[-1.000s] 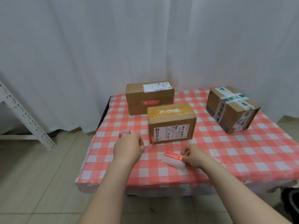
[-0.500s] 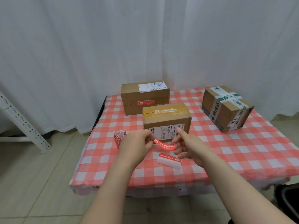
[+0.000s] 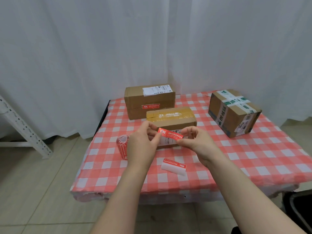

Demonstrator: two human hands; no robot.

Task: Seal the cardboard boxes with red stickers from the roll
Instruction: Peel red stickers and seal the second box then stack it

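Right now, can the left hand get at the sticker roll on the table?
Probably yes: the sticker roll stands right beside the left hand with nothing between them, though its fingers pinch a red sticker.

1. The tablecloth [image 3: 253,157]: red-and-white checks.
2. The held sticker [image 3: 170,133]: red, white print.
3. The sticker roll [image 3: 122,146]: red, white print.
4. The front box [image 3: 175,122]: brown, yellowish tape.
5. The right box [image 3: 236,120]: brown, white tape printed green.
6. The curtain [image 3: 152,39]: white.
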